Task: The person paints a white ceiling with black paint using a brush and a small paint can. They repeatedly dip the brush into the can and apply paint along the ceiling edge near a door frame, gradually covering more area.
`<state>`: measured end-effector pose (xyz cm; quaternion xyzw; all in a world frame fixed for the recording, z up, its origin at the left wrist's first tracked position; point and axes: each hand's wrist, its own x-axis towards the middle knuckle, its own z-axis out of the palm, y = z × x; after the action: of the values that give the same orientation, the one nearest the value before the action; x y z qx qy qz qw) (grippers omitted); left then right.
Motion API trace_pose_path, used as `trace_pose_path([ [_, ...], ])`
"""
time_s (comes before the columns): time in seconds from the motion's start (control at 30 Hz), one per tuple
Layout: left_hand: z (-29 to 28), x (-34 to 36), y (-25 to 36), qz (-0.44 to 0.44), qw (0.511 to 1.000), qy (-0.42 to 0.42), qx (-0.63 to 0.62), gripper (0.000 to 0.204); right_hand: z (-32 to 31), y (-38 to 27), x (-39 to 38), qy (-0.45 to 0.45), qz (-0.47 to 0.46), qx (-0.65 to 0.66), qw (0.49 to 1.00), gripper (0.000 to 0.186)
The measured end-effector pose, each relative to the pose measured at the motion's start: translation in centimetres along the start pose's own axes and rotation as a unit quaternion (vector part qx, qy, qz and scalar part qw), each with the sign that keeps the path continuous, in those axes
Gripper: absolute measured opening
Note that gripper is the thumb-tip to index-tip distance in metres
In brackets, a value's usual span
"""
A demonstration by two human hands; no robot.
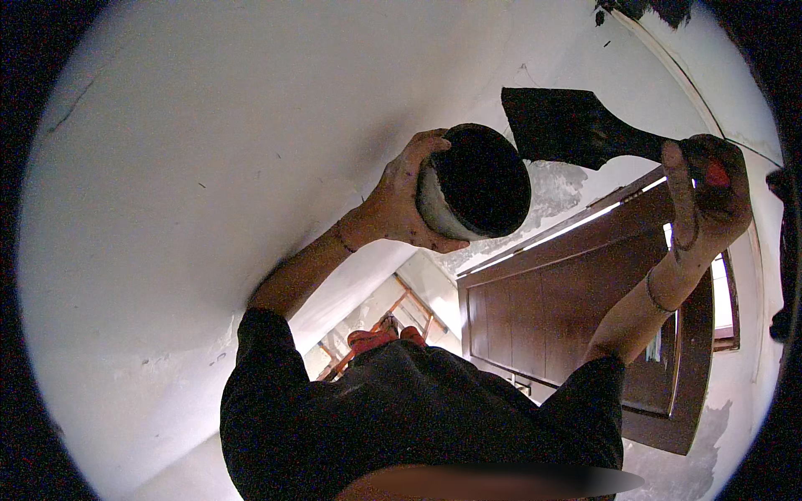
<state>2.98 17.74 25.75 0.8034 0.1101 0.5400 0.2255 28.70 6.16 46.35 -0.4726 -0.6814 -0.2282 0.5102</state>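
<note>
My left hand (391,200) is wrapped round the side of a round, pale can (433,203). Dark streaks mark the can's outside, and its inside looks black, so I cannot tell what or how much is in it. Over to the right, my right hand (725,200) grips a wide, flat black paintbrush (561,127) by its handle, with a red patch showing at the grip. The brush's broad end points left, just above the can's right rim. Dark specks dot my left hand.
A pale wall (192,167) fills the left side. Behind my right arm stands a dark brown wooden door (568,292). Grey worn patches (555,188) mark the plaster. Orange-red bars (409,292) show far below, and a light cable or pipe curves along the upper right.
</note>
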Motion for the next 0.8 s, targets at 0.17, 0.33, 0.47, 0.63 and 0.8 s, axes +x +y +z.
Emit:
trace_pose_path([
  [0.17,0.0,-0.1,-0.2,0.003,1.000,-0.005,0.001,0.117,-0.3,0.1,0.0,0.024,0.029,-0.111,0.993,0.028],
  [0.33,0.1,0.0,0.0,0.000,1.000,-0.006,0.026,0.118,-0.4,0.0,0.0,0.052,0.017,-0.032,0.998,0.028],
  [0.47,0.1,0.0,-0.1,-0.011,1.000,-0.011,0.019,0.119,-0.7,-0.1,0.0,0.073,0.034,-0.015,0.997,0.029],
  [0.63,0.2,0.0,-0.4,-0.004,1.000,-0.014,0.025,0.119,-1.0,0.0,0.0,0.080,0.040,-0.027,0.996,0.031],
  [0.8,0.3,-0.2,-0.2,-0.025,0.999,-0.025,0.028,0.120,-1.1,0.6,0.0,0.070,0.046,-0.040,0.996,0.030],
])
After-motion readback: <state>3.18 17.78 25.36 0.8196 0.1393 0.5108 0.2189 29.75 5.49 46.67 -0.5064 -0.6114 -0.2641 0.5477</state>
